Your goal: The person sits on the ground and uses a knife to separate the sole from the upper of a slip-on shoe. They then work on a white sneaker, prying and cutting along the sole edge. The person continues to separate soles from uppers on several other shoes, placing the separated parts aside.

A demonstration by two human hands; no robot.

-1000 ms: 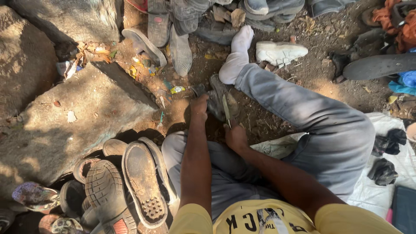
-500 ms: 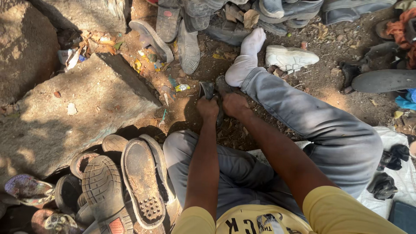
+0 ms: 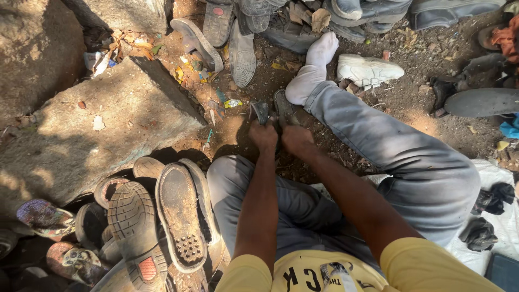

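Both the left hand (image 3: pixel 264 135) and right hand (image 3: pixel 296 140) gripped a dark shoe sole (image 3: pixel 273 111), its length pointing away toward the white-socked foot (image 3: pixel 313 65)

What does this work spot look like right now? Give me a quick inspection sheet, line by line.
Surface: bare dirt ground, littered with scraps.
Job's things: two dark sole pieces held side by side.
Clutter: worn soles piled at lower left; white shoe; sandals; shoe heap along the top.
Grippers: left hand and right hand, both closed on the sole pieces.
Cables: nothing seen.
Surroundings: large rocks at left; white sheet at right with dark rags; the person sits with a socked foot stretched out.
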